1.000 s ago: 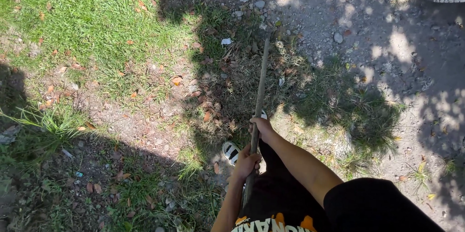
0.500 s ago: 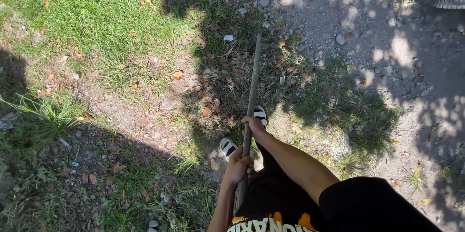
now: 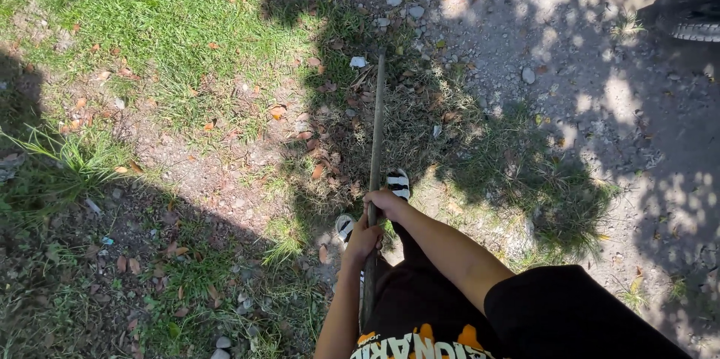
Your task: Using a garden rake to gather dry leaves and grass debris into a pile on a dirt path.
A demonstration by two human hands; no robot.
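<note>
Hands clamped on a long wooden pole [image 3: 373,134], right hand [image 3: 386,201] above left hand [image 3: 362,239], its far end pointing away into dry grass [image 3: 420,115].

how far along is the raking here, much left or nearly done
Early, as far as this view shows. No gathered pile is in view. In hand: both hands, right hand above left hand, grip the long wooden handle, whose far end sits in shaded grass. Left: dry leaves lie scattered over grass and dirt.
</note>
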